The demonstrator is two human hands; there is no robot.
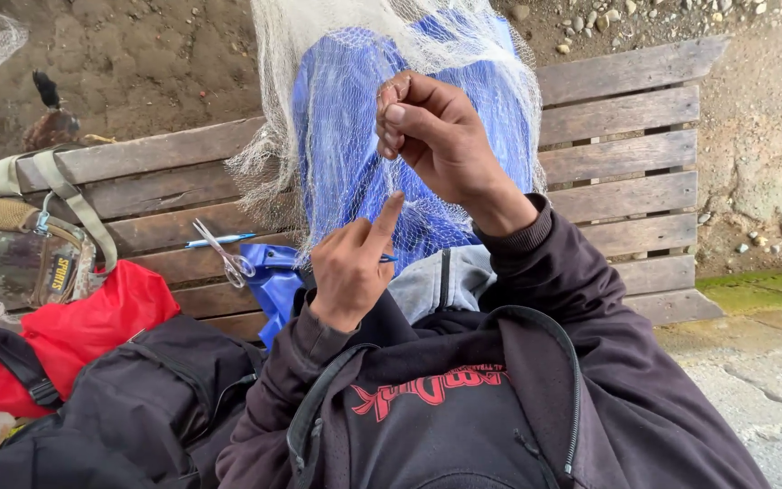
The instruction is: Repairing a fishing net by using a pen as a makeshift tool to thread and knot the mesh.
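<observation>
A white fine-mesh fishing net (337, 136) is draped over a blue sheet (355, 172) above the wooden tabletop (626, 163), hanging from beyond the top of the view. A strand of mesh is pinched by the right hand (436, 136), thumb pressed against curled fingers, at the upper middle of the net. The left hand (350, 267) is held lower with the index finger raised toward the mesh and the other fingers curled around a thin blue tool, mostly hidden. The net is judged very light, limp and easily snagged; hold is best taken by pinching single strands or knots, not bunches. Small scissors (228, 258) and a blue pen-like stick (219, 241) lie on the slats just left of the net. A red bag (83, 321), a black backpack (156, 398) and a camouflage pouch (11, 258) are piled further left.
</observation>
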